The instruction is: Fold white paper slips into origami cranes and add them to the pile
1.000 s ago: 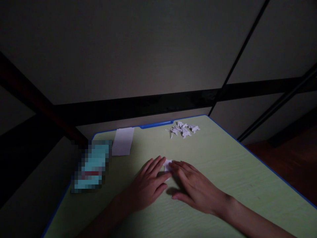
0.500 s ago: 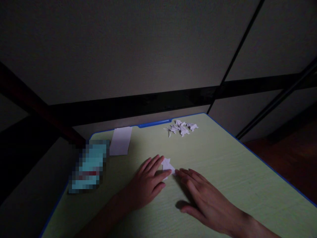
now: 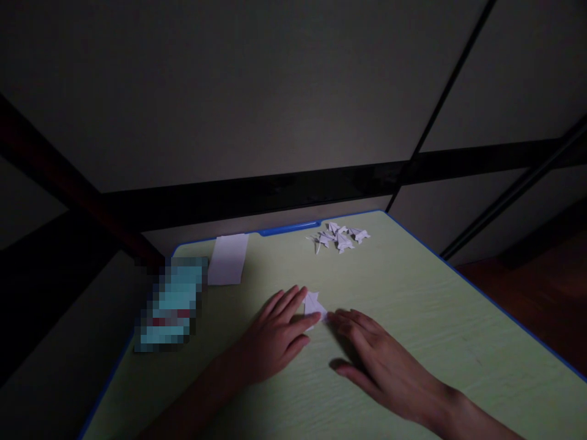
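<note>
Step in hand (judged): flattening a fold in the small paper (image 3: 312,302).

Position of work: the paper lies on the desk (image 3: 440,324), between the hands. Its top shows pointed corners and crease lines; part of its left side is hidden under the fingers.

Left hand (image 3: 275,339): laid palm down, with the tips of the forefinger and middle finger on or at the left side of the paper. Grip: fingers and thumb apart, clamped on nothing; it holds by downward pressure only.

Right hand (image 3: 380,363): fingertips at the right-hand corner of the paper; whether they touch it cannot be told. Grip: thumb well apart from the fingers, clamped on nothing visible.

Next move, as a judgement: keep the left hand as the anchor. Set the right fingertips on the right-hand corner, align the layers and run firm pressure along the crease. Caution: thin, small paper may skew if the anchor lifts early.

Surroundings: a group of folded figures (image 3: 343,242) sits beyond the paper, toward the far edge. A larger sheet (image 3: 228,260) lies at far left, beside a pixelated turquoise item (image 3: 177,299).
</note>
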`<action>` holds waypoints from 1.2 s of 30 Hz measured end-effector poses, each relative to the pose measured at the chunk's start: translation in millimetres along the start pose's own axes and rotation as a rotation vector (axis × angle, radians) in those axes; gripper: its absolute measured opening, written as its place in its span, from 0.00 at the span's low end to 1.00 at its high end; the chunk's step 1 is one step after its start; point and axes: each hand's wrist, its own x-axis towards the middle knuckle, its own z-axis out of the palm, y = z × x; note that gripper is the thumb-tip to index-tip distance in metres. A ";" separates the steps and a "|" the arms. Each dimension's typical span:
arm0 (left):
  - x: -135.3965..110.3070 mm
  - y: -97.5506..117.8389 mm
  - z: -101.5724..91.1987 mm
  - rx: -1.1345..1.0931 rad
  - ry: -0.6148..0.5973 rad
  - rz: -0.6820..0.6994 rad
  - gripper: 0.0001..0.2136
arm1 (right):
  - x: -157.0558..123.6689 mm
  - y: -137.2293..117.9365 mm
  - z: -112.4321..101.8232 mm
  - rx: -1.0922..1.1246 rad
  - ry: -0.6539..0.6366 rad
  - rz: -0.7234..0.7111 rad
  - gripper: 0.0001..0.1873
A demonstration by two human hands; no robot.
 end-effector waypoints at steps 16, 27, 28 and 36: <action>-2.3 0.0 0.0 -0.058 0.069 -0.023 0.21 | 36.5 1.9 4.4 0.027 0.076 0.099 0.06; 3.7 0.5 8.5 -0.316 0.193 -0.197 0.24 | 50.0 6.8 19.3 0.148 0.194 0.181 0.05; 5.3 2.0 11.2 -0.367 0.245 -0.248 0.24 | 49.7 6.7 19.2 0.148 0.194 0.184 0.05; 19.8 9.3 18.9 -0.684 0.477 -0.509 0.22 | 51.8 4.1 17.7 0.190 0.207 0.191 0.06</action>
